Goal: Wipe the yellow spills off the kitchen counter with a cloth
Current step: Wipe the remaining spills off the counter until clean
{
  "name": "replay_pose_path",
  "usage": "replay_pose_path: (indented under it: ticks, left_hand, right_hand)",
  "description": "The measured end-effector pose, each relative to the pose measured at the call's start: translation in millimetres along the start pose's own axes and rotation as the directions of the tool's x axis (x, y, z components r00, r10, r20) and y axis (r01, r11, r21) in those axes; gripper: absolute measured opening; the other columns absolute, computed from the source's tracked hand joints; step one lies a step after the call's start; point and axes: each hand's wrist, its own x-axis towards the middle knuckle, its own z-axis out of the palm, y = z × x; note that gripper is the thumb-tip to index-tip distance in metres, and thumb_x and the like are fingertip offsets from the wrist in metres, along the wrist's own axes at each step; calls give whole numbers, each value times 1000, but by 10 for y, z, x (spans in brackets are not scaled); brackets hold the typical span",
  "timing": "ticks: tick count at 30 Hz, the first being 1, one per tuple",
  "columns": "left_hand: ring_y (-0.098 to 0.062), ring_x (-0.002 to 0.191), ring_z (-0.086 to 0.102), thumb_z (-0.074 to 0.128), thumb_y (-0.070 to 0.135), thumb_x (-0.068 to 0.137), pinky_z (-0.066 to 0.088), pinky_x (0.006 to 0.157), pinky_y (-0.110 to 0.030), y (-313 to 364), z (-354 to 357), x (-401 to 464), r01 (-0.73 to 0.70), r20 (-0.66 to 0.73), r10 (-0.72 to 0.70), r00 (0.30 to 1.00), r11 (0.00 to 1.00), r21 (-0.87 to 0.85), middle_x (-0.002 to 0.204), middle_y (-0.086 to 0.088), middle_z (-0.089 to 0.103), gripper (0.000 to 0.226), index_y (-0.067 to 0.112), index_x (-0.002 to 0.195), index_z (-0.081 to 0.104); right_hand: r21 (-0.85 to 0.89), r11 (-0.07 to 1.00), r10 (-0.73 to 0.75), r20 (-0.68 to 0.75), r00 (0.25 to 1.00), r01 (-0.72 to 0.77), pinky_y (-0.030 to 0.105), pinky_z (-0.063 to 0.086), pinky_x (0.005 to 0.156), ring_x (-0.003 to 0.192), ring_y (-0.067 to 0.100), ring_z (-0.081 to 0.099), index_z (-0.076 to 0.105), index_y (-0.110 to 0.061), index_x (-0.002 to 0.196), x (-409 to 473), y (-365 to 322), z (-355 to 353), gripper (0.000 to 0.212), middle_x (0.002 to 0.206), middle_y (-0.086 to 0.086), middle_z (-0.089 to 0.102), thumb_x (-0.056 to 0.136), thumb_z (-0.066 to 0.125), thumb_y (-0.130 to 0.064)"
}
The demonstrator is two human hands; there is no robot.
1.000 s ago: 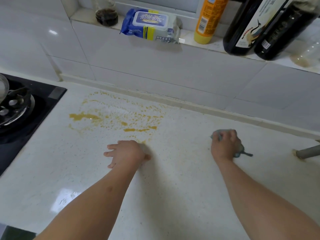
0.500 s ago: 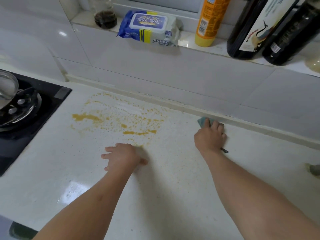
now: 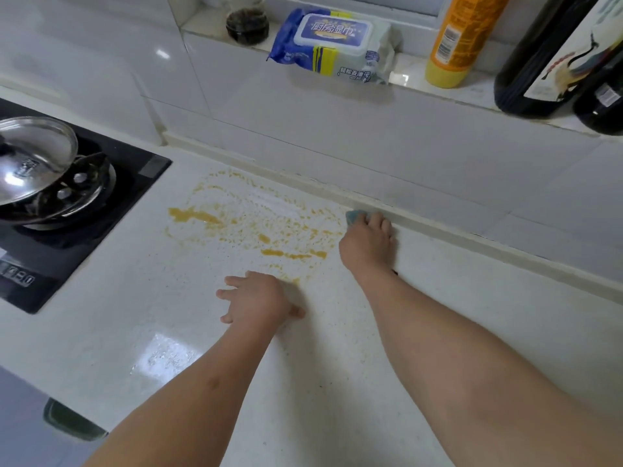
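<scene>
A person's right hand [image 3: 367, 242] presses a soft, light blue-green cloth [image 3: 354, 216], bunched under the fingers, against the counter [image 3: 337, 382] beside the yellow spills [image 3: 256, 230] at the backsplash edge, while the left hand [image 3: 258, 299] rests spread flat nearby.

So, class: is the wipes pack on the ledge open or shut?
Shut. The wipes pack lies flat on the ledge, and its white lid sits down flush, with no wipe sticking out.

left hand [image 3: 258, 301] flat, right hand [image 3: 367, 244] curled
</scene>
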Motion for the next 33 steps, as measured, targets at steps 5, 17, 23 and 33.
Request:
replay_pose_path:
  ticks: [5, 17, 23, 33]
  left_hand:
    - [-51, 154, -1, 98, 56, 53, 30, 114, -71, -9, -9, -4, -8, 10, 8, 1000, 1000, 8, 168, -25, -9, 154, 5, 162, 2]
    - [-53, 153, -3, 94, 54, 62, 29, 113, -71, -3, -47, -51, -27, 38, 26, 999, 999, 31, 167, -28, -13, 150, 4, 162, -5]
    - [-53, 153, -2, 96, 55, 59, 31, 112, -72, -28, -26, 3, -15, 19, 15, 1000, 999, 30, 167, -29, -11, 151, 3, 162, -2]
    - [-50, 140, 34, 77, 80, 60, 38, 110, -61, -95, -87, 5, -238, 17, 246, 969, 914, 328, 149, -18, 48, 108, 16, 144, 52]
  right_hand:
    - [-110, 991, -81, -33, 996, 77, 46, 41, 100, 126, 35, 45, 44, -23, 151, -108, 784, -148, 57, 137, 12, 49, 93, 49, -26]
    - [53, 958, 286, -82, 955, -283, 50, 43, 104, 125, 41, 44, 51, -20, 141, -204, 1217, -89, 46, 134, 18, 47, 96, 49, -27]
    - [53, 993, -104, 35, 994, 102, 42, 36, 106, 125, 33, 39, 37, -27, 154, -78, 43, 58, 56, 137, 8, 41, 99, 46, -30]
    - [94, 938, -317, -163, 934, 335, 45, 46, 92, 100, 36, 53, 69, -27, 132, -1156, 184, 367, 44, 108, 5, 59, 89, 70, -19]
